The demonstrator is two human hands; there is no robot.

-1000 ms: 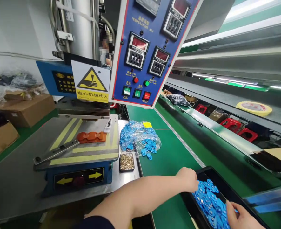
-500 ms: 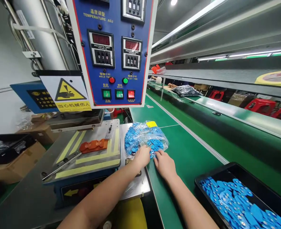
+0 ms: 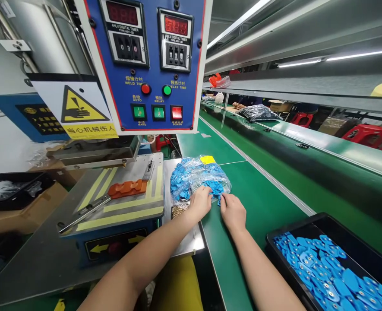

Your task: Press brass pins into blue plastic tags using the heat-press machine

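Note:
A clear plastic bag (image 3: 186, 175) full of small blue pieces lies at the centre, open toward me. My left hand (image 3: 200, 203) is at its mouth, fingers bent together by the blue pieces; what they hold is hidden. Just to the right, my right hand (image 3: 232, 210) pinches a small blue piece (image 3: 219, 199) at the bag's edge, above the green surface. Below the bag, partly behind my left arm, a small tray of brass-coloured parts (image 3: 178, 211) rests on the metal plate.
At left stands a press with an orange piece (image 3: 127, 188) on its taped bed (image 3: 132, 210), below a blue control panel (image 3: 152, 97). A black tray (image 3: 326, 220) of blue pieces sits at lower right. The green conveyor (image 3: 265, 190) runs away from me.
The view has shifted, with the control panel higher in it. Both hands have drawn slightly right, with a blue piece now visible at my right fingertips. One timer display has lit up.

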